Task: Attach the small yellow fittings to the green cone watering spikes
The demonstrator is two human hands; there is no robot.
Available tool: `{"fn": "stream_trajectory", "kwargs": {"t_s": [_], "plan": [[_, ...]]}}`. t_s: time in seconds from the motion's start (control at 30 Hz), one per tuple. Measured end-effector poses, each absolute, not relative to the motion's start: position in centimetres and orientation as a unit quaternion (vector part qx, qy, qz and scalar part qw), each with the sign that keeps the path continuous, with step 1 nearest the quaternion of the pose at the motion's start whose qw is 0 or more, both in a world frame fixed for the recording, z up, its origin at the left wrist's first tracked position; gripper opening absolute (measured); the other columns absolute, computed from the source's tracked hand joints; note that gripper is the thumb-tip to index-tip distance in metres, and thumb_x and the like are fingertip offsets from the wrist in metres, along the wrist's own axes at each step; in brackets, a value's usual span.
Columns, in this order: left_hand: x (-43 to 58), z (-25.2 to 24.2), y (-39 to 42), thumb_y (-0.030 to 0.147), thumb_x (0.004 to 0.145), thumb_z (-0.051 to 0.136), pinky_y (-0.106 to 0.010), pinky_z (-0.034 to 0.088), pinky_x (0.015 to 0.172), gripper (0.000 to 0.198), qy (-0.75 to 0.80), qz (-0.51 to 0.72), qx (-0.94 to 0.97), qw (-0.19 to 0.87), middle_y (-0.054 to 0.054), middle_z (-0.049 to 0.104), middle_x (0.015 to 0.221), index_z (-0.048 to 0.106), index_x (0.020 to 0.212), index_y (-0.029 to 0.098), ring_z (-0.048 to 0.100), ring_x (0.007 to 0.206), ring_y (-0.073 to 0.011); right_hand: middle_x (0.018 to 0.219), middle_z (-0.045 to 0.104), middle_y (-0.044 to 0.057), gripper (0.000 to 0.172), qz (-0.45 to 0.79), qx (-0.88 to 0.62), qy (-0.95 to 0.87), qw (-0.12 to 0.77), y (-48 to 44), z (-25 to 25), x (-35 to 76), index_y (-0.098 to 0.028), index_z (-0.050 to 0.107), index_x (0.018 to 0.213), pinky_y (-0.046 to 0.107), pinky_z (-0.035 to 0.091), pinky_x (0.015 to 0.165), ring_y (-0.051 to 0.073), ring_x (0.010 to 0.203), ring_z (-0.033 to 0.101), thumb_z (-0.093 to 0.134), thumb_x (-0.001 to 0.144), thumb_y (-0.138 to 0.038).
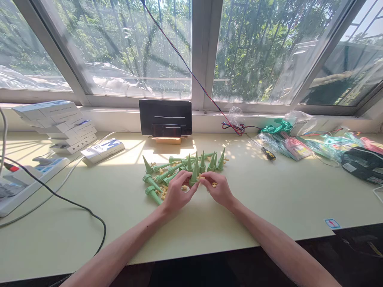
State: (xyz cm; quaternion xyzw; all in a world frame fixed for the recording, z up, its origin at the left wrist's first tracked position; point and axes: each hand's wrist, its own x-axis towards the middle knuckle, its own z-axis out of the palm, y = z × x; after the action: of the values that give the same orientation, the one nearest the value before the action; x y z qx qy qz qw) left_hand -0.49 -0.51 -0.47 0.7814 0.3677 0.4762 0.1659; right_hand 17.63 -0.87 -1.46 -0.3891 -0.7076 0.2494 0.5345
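My left hand (178, 190) is closed around a green plant watering spike (194, 173), held upright with its tip pointing up. Fingers of my right hand (218, 187) pinch a small yellow valve piece (200, 178) against the spike's lower side; whether it sits in the spike is hidden by the fingertips. Behind my hands several more spikes (220, 160) stand upright. Others, like one green spike (153, 194) with a ribbed cap, lie on their sides to the left. Small yellow pieces (164, 193) are scattered among them.
A tablet (165, 115) with a phone (166, 130) before it leans at the window. Stacked white boxes (60, 125), a power strip (36, 179) and a black cable (89, 211) lie left. Right are a screwdriver (268, 154), plastic bags (296, 145) and a black pouch (363, 164).
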Motion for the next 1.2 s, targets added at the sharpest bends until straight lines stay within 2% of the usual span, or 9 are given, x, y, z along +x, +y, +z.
{"fn": "stream_trajectory", "kwargs": {"t_s": [0.47,0.93,1.2], "plan": [[-0.5,-0.51,-0.56,0.027,0.087,0.065,-0.025,0.053,0.061,0.012,0.366,0.477,0.781,0.169,-0.003,0.056,0.083,0.062,0.095,0.019,0.056,0.066,-0.0122,0.064,0.063,0.002,0.033,0.266,-0.388,-0.705,0.531,-0.83,-1.49,17.57,-0.017,0.066,0.079,0.023,0.041,0.048,0.01,0.049,0.049,0.054,0.097,-0.042],[-0.39,-0.35,-0.61,0.028,0.086,0.066,-0.024,0.054,0.059,0.013,0.376,0.488,0.759,0.213,-0.002,0.054,0.082,0.063,0.094,0.018,0.055,0.067,-0.0116,0.075,0.064,0.002,0.013,0.262,-0.386,-0.696,0.547,-0.98,-1.33,17.63,-0.018,0.065,0.093,0.024,0.044,0.051,0.01,0.052,0.053,0.063,0.091,-0.03],[-0.5,-0.48,-0.5,0.029,0.087,0.066,-0.025,0.052,0.059,0.012,0.376,0.475,0.776,0.178,-0.002,0.054,0.082,0.062,0.093,0.019,0.053,0.066,-0.012,0.067,0.063,0.001,0.02,0.274,-0.395,-0.692,0.54,-1.06,-1.2,17.52,-0.018,0.064,0.085,0.024,0.043,0.049,0.01,0.05,0.05,0.061,0.092,-0.037]]}}
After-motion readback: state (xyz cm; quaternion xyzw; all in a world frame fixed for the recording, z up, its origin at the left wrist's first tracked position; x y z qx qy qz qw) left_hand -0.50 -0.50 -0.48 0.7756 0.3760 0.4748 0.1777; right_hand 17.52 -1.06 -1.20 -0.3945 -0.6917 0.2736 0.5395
